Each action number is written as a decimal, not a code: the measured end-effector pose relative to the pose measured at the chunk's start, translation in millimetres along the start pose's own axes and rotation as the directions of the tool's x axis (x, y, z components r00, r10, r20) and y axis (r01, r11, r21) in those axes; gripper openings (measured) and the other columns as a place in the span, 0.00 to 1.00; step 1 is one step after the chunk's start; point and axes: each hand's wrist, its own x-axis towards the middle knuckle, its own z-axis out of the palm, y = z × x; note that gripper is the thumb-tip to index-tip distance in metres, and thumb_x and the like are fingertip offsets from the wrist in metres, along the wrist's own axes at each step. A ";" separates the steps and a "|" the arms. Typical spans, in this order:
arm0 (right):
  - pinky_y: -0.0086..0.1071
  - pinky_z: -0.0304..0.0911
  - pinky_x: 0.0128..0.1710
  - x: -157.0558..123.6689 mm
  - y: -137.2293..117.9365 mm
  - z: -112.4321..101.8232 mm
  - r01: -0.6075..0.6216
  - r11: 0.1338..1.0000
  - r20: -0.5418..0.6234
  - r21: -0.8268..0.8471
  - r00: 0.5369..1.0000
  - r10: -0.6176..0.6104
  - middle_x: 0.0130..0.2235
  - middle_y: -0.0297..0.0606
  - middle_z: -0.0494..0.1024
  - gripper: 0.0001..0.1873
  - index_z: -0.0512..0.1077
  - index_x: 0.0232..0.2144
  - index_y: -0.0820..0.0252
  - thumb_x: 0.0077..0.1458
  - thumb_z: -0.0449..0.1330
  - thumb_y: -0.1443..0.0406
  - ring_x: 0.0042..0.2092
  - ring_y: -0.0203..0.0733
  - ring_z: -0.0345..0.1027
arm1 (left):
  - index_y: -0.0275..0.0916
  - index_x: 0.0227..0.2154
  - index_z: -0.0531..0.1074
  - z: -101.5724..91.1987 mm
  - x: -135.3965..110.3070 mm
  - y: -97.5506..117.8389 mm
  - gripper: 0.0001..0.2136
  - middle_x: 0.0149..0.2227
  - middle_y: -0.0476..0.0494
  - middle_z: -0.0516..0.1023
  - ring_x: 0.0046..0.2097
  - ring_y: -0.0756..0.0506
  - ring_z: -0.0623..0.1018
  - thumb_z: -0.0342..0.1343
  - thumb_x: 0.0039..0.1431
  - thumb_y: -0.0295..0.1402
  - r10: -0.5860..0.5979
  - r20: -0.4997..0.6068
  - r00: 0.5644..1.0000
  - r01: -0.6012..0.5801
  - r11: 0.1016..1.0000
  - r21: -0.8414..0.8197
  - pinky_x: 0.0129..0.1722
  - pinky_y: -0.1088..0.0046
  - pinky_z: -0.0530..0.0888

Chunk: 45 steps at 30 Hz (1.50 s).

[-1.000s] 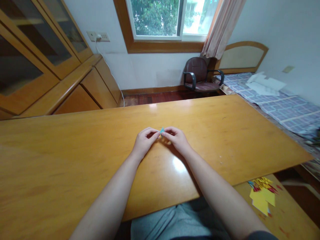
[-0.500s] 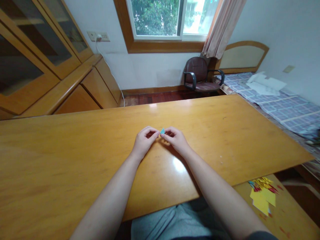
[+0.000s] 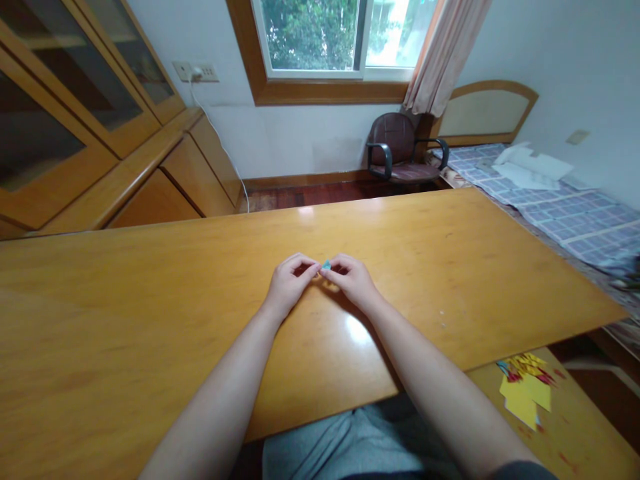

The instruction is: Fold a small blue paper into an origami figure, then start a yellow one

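A small light-blue piece of folded paper [image 3: 327,265] is pinched between my two hands, over the middle of the wooden table [image 3: 200,287]. My left hand [image 3: 293,279] closes thumb and forefinger at the paper's left edge. From the other side my right hand [image 3: 350,275] grips it, also with thumb and fingertips. Only the upper tip of the paper shows; the fingers cover the rest, so its full shape is hidden.
On a lower surface at the right lie yellow paper sheets [image 3: 523,400] and a heap of small yellow, red and blue folded pieces [image 3: 525,365]. Beyond the table stand a dark red armchair [image 3: 395,143], a bed [image 3: 565,193] and a glass-fronted cabinet [image 3: 145,120].
Less of the blue paper shows above my fingers than before. Both hands have stayed in almost the same place, the fingertips shifting slightly.
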 end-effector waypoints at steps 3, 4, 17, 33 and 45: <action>0.31 0.59 0.31 -0.6 2.2 0.5 0.002 1.000 0.000 0.015 1.000 -0.002 0.27 0.34 0.73 0.12 0.75 0.25 0.59 0.52 0.66 0.57 0.30 0.37 0.65 | 0.39 0.27 0.76 -0.5 -0.1 3.0 0.07 0.29 0.47 0.76 0.33 0.47 0.74 0.60 0.56 0.37 0.016 -0.003 1.000 -0.016 0.999 0.027 0.35 0.72 0.69; 0.31 0.59 0.31 -0.7 2.8 0.7 0.001 1.000 0.001 0.020 1.000 -0.001 0.27 0.34 0.73 0.12 0.74 0.25 0.59 0.52 0.66 0.57 0.30 0.37 0.65 | 0.40 0.26 0.76 -0.6 -0.2 4.0 0.07 0.29 0.47 0.76 0.33 0.47 0.74 0.60 0.56 0.36 0.022 -0.003 1.000 -0.022 0.999 0.032 0.35 0.72 0.69; 0.31 0.59 0.32 -1.3 -1.5 0.8 -0.053 0.996 0.032 0.073 0.998 0.051 0.26 0.33 0.73 0.11 0.73 0.23 0.60 0.49 0.67 0.59 0.30 0.38 0.65 | 0.39 0.26 0.77 -4.5 0.0 0.5 0.08 0.28 0.47 0.75 0.33 0.46 0.73 0.60 0.56 0.36 0.029 0.017 0.999 -0.029 1.000 -0.001 0.35 0.72 0.68; 0.30 0.59 0.32 -0.5 -2.3 1.6 -0.150 0.975 0.065 0.164 0.988 0.141 0.26 0.33 0.73 0.14 0.71 0.23 0.60 0.46 0.67 0.57 0.29 0.36 0.64 | 0.39 0.26 0.75 -3.3 -2.1 4.0 0.09 0.28 0.48 0.74 0.32 0.48 0.73 0.56 0.60 0.34 0.111 -0.004 0.994 -0.109 0.981 0.159 0.34 0.73 0.68; 0.28 0.55 0.27 -0.7 -3.0 -0.3 -0.230 0.944 0.064 0.237 0.973 0.222 0.22 0.30 0.70 0.14 0.71 0.22 0.60 0.44 0.68 0.57 0.24 0.33 0.60 | 0.38 0.29 0.75 -8.1 3.4 -1.7 0.09 0.30 0.48 0.75 0.32 0.49 0.75 0.58 0.61 0.37 0.028 -0.074 0.997 -0.030 0.999 -0.029 0.34 0.74 0.71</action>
